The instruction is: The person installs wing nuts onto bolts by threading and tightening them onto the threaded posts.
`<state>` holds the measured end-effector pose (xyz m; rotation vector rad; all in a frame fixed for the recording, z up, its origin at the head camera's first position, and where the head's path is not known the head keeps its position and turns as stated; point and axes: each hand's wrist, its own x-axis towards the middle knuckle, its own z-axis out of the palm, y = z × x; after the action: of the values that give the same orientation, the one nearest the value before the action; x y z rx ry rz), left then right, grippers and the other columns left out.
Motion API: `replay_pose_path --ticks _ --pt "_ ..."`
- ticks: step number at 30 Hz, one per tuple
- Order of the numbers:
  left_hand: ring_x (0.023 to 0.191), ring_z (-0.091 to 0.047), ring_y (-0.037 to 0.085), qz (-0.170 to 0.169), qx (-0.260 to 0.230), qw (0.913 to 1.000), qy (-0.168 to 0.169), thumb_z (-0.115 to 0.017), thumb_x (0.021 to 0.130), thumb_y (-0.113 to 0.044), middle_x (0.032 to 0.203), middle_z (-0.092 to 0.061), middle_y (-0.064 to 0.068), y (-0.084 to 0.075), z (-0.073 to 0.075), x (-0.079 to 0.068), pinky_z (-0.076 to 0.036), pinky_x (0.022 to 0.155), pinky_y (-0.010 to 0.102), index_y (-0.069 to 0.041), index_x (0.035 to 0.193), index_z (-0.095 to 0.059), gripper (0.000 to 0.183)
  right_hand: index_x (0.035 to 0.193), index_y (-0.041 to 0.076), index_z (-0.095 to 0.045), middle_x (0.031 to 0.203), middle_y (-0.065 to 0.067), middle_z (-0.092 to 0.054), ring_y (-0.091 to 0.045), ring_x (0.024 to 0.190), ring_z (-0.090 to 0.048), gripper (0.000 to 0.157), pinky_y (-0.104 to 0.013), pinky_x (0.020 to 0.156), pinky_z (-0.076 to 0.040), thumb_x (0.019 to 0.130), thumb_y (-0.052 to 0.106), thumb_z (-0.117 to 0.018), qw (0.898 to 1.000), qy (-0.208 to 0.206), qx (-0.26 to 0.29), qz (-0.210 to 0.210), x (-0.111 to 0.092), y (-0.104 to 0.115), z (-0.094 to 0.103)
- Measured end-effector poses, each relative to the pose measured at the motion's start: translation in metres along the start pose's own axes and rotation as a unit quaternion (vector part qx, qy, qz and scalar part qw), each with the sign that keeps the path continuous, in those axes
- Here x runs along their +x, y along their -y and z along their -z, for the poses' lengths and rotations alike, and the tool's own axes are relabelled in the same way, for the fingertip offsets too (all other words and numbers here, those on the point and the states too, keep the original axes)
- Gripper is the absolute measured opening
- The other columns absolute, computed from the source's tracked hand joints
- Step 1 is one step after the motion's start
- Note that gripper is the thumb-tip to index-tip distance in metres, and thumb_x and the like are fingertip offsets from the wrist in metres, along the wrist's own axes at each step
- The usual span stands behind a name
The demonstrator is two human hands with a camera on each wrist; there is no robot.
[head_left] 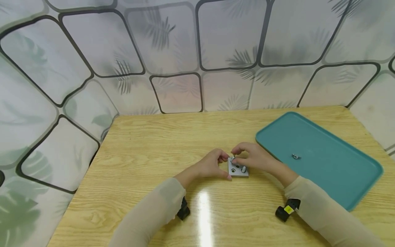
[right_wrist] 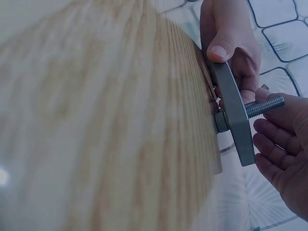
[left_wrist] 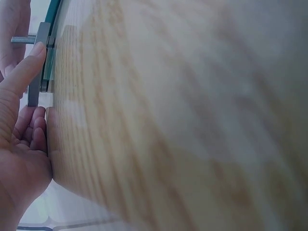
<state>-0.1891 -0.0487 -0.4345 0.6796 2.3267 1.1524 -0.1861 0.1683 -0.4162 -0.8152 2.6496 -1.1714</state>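
Observation:
A grey metal plate with holes (head_left: 237, 174) sits on the table before me. My left hand (head_left: 211, 165) grips its left edge, thumb on the near corner and fingers at the far one. A threaded bolt (head_left: 243, 169) stands up at the plate's near right; its hex head (right_wrist: 221, 121) shows under the plate in the right wrist view. My right hand (head_left: 253, 156) reaches over from the right, thumb and index finger pinching what looks like a wing nut (right_wrist: 265, 87) at the second bolt, far left on the plate. The fingers mostly hide it.
A teal tray (head_left: 321, 164) lies at the right of the wooden table (head_left: 148, 147). On it rests a small metal wing nut (head_left: 296, 156). A patterned curtain (head_left: 172, 92) hangs behind the table's far edge.

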Motion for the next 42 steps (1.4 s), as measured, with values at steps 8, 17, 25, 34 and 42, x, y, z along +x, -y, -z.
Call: replay_pose_path --ticks 8,17,25,34,42 --pt "0.1 -0.048 0.013 0.003 -0.001 1.0 0.0 -0.087 0.066 -0.027 0.111 -0.051 0.0 0.0 0.0 0.0 -0.041 0.089 0.024 -0.006 0.12 -0.051 0.068 0.102 0.005 -0.066 0.095 -0.002 -0.066 -0.019 0.09 -0.062 0.026 -0.036 0.076 -0.051 0.082 0.018 -0.074 1.0 -0.009 -0.011 0.012 0.0 -0.002 -0.001" --pt "0.099 -0.048 0.012 0.002 -0.003 1.0 -0.002 -0.088 0.065 -0.026 0.109 -0.052 0.0 0.0 0.0 0.0 -0.042 0.088 0.023 -0.006 0.119 -0.051 0.068 0.096 0.011 -0.067 0.09 0.004 -0.067 -0.011 0.086 -0.061 0.012 -0.033 0.077 -0.049 0.085 0.014 -0.071 1.0 0.0 0.014 0.013 -0.008 -0.006 0.002" --pt "0.099 -0.049 0.012 0.006 -0.003 1.0 -0.004 -0.088 0.065 -0.026 0.109 -0.052 0.0 -0.001 -0.001 0.0 -0.042 0.088 0.024 -0.006 0.118 -0.052 0.068 0.095 0.009 -0.068 0.09 0.0 -0.068 -0.01 0.084 -0.061 0.008 -0.035 0.076 -0.05 0.087 0.008 -0.068 0.999 -0.013 0.027 0.027 -0.011 -0.006 0.001" --pt "0.098 -0.049 0.012 0.009 -0.004 0.9999 -0.005 -0.088 0.064 -0.026 0.109 -0.052 -0.001 -0.001 -0.001 0.0 -0.042 0.089 0.023 -0.006 0.118 -0.052 0.068 0.103 0.006 -0.066 0.098 -0.005 -0.067 -0.023 0.097 -0.061 0.018 -0.042 0.084 -0.049 0.087 0.014 -0.069 0.996 -0.016 0.077 -0.046 -0.008 -0.011 0.0" --pt "0.1 -0.048 0.012 0.004 0.006 1.0 -0.002 -0.088 0.065 -0.028 0.111 -0.052 0.0 -0.001 0.0 -0.001 -0.042 0.089 0.023 -0.007 0.12 -0.051 0.069 0.108 0.006 -0.065 0.102 -0.006 -0.066 -0.027 0.104 -0.059 0.029 -0.05 0.092 -0.044 0.086 0.024 -0.07 0.995 0.01 0.086 -0.049 -0.001 -0.013 -0.002"
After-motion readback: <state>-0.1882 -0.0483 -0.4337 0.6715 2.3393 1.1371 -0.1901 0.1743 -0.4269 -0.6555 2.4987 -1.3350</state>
